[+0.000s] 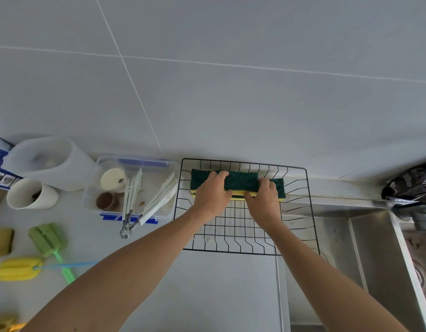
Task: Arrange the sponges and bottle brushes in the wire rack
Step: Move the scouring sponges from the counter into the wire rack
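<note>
Left hand (213, 192) and right hand (263, 196) apparently grip sponges (240, 182) in wire rack (303, 212).

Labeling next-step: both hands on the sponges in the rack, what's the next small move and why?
Probably let go and reach the left hand toward the green bottle brush. The sponges already sit along the wire rack's back edge under both hands, right hand included, while the brushes lie on the counter.
</note>
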